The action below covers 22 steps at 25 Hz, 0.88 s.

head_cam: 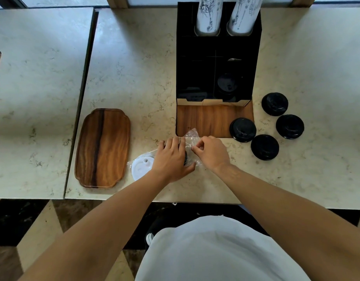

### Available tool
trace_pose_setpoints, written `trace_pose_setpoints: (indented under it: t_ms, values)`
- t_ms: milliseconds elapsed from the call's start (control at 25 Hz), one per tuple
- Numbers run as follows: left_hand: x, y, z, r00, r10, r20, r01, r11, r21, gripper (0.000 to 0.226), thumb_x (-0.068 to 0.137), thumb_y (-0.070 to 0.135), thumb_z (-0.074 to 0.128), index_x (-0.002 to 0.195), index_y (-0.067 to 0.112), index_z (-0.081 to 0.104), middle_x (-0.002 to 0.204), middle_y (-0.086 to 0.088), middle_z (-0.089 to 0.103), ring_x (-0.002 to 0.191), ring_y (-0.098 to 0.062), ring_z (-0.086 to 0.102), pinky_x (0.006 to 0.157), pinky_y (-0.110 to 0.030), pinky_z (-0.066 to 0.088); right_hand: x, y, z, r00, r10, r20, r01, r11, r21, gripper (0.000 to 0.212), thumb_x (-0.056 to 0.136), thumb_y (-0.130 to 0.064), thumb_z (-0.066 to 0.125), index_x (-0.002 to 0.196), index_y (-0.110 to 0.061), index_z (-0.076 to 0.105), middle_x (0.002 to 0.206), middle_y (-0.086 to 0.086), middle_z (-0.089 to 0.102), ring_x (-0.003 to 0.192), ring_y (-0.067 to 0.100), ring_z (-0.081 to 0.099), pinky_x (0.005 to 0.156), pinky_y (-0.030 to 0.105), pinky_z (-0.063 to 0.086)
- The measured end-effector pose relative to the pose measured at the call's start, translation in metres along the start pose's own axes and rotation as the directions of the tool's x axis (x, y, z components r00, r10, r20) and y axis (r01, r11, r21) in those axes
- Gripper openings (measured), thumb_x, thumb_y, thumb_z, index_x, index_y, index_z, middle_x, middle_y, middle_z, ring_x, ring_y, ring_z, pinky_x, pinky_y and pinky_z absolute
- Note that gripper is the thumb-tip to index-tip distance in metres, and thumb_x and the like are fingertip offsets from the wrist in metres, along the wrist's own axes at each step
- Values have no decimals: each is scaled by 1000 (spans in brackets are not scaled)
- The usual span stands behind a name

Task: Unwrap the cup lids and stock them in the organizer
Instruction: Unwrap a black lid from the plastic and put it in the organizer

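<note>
My left hand (171, 157) lies curled over a stack of black lids in clear plastic wrap (190, 136), just in front of the black organizer (217, 63). My right hand (210, 152) pinches the wrap at its right side. The wrapped lids are mostly hidden under my left hand. A white lid in wrap (140, 167) lies to the left of that hand. Several loose black lids (264, 147) sit on the counter right of the organizer. Black lids (227, 84) fill one organizer compartment.
A wooden tray (103, 148) lies on the counter at the left. Two tall stacks of printed paper cups (208, 15) stand in the organizer's back slots. The organizer has a wooden front panel (205, 120). A seam (84, 78) splits the counter into two slabs.
</note>
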State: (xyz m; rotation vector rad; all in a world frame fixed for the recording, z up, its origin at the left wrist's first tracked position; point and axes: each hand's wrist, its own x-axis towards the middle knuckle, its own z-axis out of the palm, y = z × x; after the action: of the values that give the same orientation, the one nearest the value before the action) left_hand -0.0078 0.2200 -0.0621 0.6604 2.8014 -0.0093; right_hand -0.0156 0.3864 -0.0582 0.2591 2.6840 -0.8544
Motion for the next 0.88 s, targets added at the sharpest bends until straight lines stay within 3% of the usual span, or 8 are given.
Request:
trace_pose_setpoints:
  t_ms: [320,560,880]
  values:
    - [0,-2,2,1000,4,16,-4,1000,9,95,87,74,41,145,-2,41,131,-20,56,116,-37,54,97,-54,44,6,-11,-1,999,-14,39,19,992,-127,29,86,-30,61,60,-21,66,61,-4,65,58,13,61,55,33,53]
    - [0,-3,4,999,9,33,-9,1000,19,99,82,75,47,145,-1,40,132,-18,55,115,-36,53,97,-53,45,9,-8,-5,994,84,69,-87,995,40,21,82,-30,65,64,-20,59,63,-3,64,60,16,62,54,34,50]
    - [1,-4,8,999,11,35,-13,999,39,93,82,70,46,146,3,39,127,-16,55,109,-35,53,91,-49,46,15,5,-13,989,140,38,-141,989,37,23,85,-29,63,72,-9,64,68,6,68,64,24,67,60,45,59]
